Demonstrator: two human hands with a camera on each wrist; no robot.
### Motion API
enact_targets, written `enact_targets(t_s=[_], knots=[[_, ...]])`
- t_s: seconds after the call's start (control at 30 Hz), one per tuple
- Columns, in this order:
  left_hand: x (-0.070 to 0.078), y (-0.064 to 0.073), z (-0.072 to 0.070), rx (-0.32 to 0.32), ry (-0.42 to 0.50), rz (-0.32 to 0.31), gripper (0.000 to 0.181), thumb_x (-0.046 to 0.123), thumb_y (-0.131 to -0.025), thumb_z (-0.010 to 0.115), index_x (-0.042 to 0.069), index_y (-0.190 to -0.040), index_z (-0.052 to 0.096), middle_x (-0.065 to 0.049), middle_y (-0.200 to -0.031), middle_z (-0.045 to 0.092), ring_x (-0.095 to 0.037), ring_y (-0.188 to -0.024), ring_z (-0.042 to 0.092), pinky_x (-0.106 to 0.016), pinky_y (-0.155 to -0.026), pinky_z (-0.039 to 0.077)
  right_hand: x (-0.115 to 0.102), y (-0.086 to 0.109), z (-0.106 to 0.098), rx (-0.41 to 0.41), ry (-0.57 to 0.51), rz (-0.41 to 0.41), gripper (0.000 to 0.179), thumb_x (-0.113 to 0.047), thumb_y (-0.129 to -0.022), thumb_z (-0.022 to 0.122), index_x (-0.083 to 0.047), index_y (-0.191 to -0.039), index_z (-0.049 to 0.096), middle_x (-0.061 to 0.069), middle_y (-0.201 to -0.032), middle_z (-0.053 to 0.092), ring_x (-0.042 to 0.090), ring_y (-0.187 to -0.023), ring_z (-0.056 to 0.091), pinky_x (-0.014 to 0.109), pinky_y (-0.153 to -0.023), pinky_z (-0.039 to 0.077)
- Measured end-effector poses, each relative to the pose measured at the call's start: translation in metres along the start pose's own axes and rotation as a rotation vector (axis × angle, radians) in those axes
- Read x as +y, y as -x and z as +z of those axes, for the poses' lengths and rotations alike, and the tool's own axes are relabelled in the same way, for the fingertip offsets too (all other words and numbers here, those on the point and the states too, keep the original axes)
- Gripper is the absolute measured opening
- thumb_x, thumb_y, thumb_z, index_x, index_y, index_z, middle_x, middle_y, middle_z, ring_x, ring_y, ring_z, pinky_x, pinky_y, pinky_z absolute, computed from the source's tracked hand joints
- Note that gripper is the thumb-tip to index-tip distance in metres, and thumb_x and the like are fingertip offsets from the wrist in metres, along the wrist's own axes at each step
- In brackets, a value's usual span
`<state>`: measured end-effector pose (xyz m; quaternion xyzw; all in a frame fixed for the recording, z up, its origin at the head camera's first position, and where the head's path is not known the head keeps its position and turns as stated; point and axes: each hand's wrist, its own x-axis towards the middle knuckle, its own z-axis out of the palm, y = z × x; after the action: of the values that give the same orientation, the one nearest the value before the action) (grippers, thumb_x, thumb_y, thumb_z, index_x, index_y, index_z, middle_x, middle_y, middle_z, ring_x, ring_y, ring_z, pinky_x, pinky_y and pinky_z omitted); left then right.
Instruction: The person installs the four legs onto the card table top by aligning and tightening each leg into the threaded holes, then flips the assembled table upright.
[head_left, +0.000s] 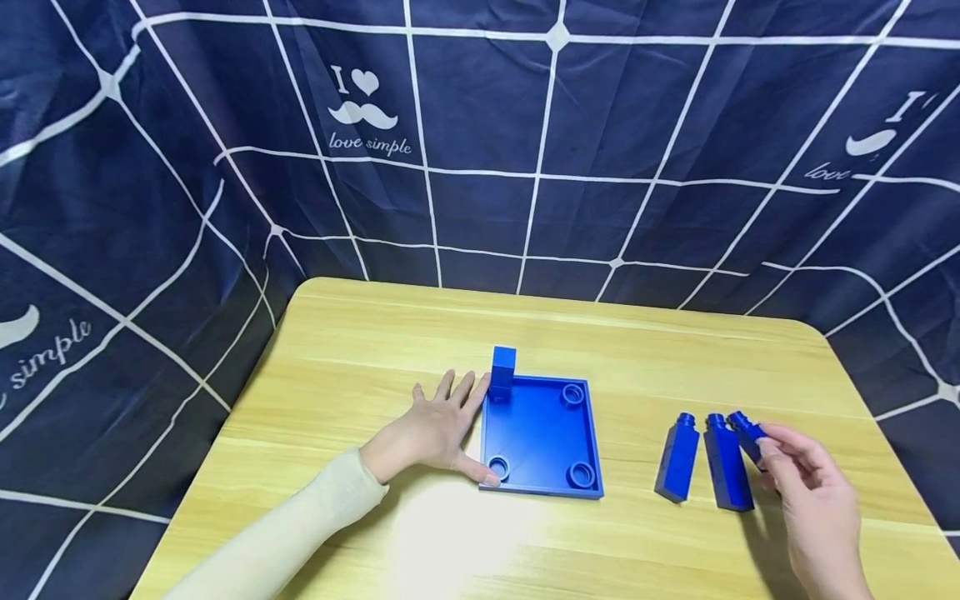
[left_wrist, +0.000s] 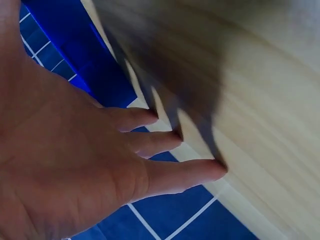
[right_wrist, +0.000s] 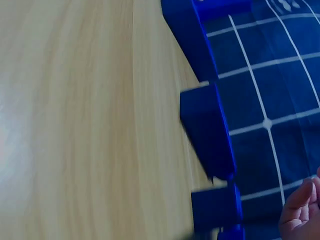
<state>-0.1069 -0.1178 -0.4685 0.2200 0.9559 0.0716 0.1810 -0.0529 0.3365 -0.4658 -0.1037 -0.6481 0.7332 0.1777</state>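
Note:
A blue square tray-like panel (head_left: 542, 433) lies on the table, with round sockets at three corners and an upright blue post (head_left: 503, 367) at its far left corner. My left hand (head_left: 431, 429) is spread along its left edge, thumb on the near left corner and fingers extended. In the left wrist view, the hand (left_wrist: 85, 160) shows straight, parted fingers. My right hand (head_left: 817, 492) pinches a blue post (head_left: 746, 429) with a narrow ridged end. Beside it lie a second post (head_left: 726, 467) and a third post (head_left: 678, 460); whether the held one touches its neighbour I cannot tell.
The wooden table (head_left: 360, 333) has rounded far corners. Behind and to the left hangs a dark blue cloth (head_left: 480, 100) with white lines and lettering.

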Motion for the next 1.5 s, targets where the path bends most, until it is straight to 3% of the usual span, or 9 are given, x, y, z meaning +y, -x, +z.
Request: enact_targets(t_s=[0.27, 0.43, 0.53, 0.77, 1.0, 1.2, 1.27, 1.5], knots=[[0.002, 0.0, 0.0, 0.004, 0.05, -0.018, 0.151, 0.093, -0.069, 0.078, 0.019, -0.178, 0.002, -0.018, -0.18, 0.016, -0.049, -0.163, 0.014, -0.086, -0.114, 0.021, 0.004, -0.008, -0.032, 0.164, -0.002, 0.021, 0.026, 0.013, -0.1, 0.07, 0.002, -0.121, 0.08, -0.002, -0.092, 0.079, 0.006, -0.071, 0.066, 0.014, -0.058, 0.052], [0.001, -0.001, 0.003, 0.006, 0.07, -0.018, 0.151, 0.092, -0.069, 0.079, 0.021, -0.178, 0.001, -0.017, -0.181, 0.014, -0.048, -0.164, 0.012, -0.085, -0.115, 0.017, 0.006, -0.013, -0.049, 0.19, -0.082, 0.044, 0.028, 0.015, -0.1, 0.068, 0.002, -0.121, 0.081, -0.001, -0.093, 0.079, 0.006, -0.073, 0.068, 0.015, -0.058, 0.052], [0.0, 0.0, 0.005, -0.002, 0.078, -0.011, 0.151, 0.091, -0.07, 0.079, 0.021, -0.178, 0.0, -0.017, -0.181, 0.014, -0.047, -0.164, 0.011, -0.085, -0.116, 0.016, 0.009, -0.015, -0.06, 0.158, -0.124, 0.069, 0.031, 0.017, -0.101, 0.066, -0.001, -0.12, 0.082, -0.001, -0.095, 0.081, 0.004, -0.078, 0.072, 0.015, -0.06, 0.054], [-0.001, 0.0, 0.005, 0.011, 0.065, -0.007, 0.151, 0.092, -0.07, 0.078, 0.019, -0.178, 0.001, -0.013, -0.181, 0.015, -0.048, -0.164, 0.012, -0.086, -0.115, 0.018, 0.02, -0.02, -0.079, -0.003, -0.084, 0.16, 0.04, 0.013, -0.105, 0.062, -0.016, -0.12, 0.084, -0.01, -0.105, 0.08, 0.002, -0.086, 0.071, 0.016, -0.065, 0.054], [-0.002, 0.001, 0.004, 0.003, 0.075, 0.005, 0.151, 0.09, -0.072, 0.078, 0.02, -0.177, -0.004, -0.005, -0.182, 0.015, -0.046, -0.165, 0.009, -0.085, -0.116, 0.015, 0.023, -0.022, -0.088, 0.037, 0.119, 0.204, 0.044, 0.006, -0.101, 0.073, -0.034, -0.116, 0.081, -0.021, -0.102, 0.075, 0.0, -0.071, 0.065, 0.017, -0.055, 0.051], [-0.003, 0.001, 0.003, -0.016, 0.112, 0.009, 0.149, 0.087, -0.074, 0.08, 0.021, -0.177, -0.005, -0.003, -0.183, 0.013, -0.045, -0.165, 0.006, -0.085, -0.117, 0.011, 0.029, -0.027, -0.095, -0.137, 0.566, 0.261, 0.042, -0.018, -0.106, 0.075, -0.051, -0.123, 0.056, -0.039, -0.099, 0.058, 0.003, -0.072, 0.057, 0.021, -0.06, 0.048], [-0.004, 0.0, 0.002, -0.015, 0.119, 0.02, 0.149, 0.087, -0.074, 0.08, 0.021, -0.177, -0.005, -0.002, -0.183, 0.013, -0.045, -0.165, 0.006, -0.084, -0.118, 0.01, 0.03, -0.03, -0.096, -0.165, 0.67, 0.278, 0.04, -0.025, -0.107, 0.076, -0.051, -0.123, 0.05, -0.039, -0.098, 0.054, 0.004, -0.074, 0.055, 0.022, -0.062, 0.048], [-0.005, -0.003, 0.0, -0.021, 0.115, 0.046, 0.148, 0.086, -0.075, 0.08, 0.021, -0.177, -0.005, -0.003, -0.183, 0.011, -0.045, -0.165, 0.003, -0.086, -0.116, 0.008, 0.034, -0.036, -0.102, -0.205, 0.777, 0.29, 0.032, -0.033, -0.105, 0.077, -0.027, -0.129, 0.055, -0.028, -0.094, 0.057, 0.007, -0.077, 0.053, 0.025, -0.064, 0.049]])
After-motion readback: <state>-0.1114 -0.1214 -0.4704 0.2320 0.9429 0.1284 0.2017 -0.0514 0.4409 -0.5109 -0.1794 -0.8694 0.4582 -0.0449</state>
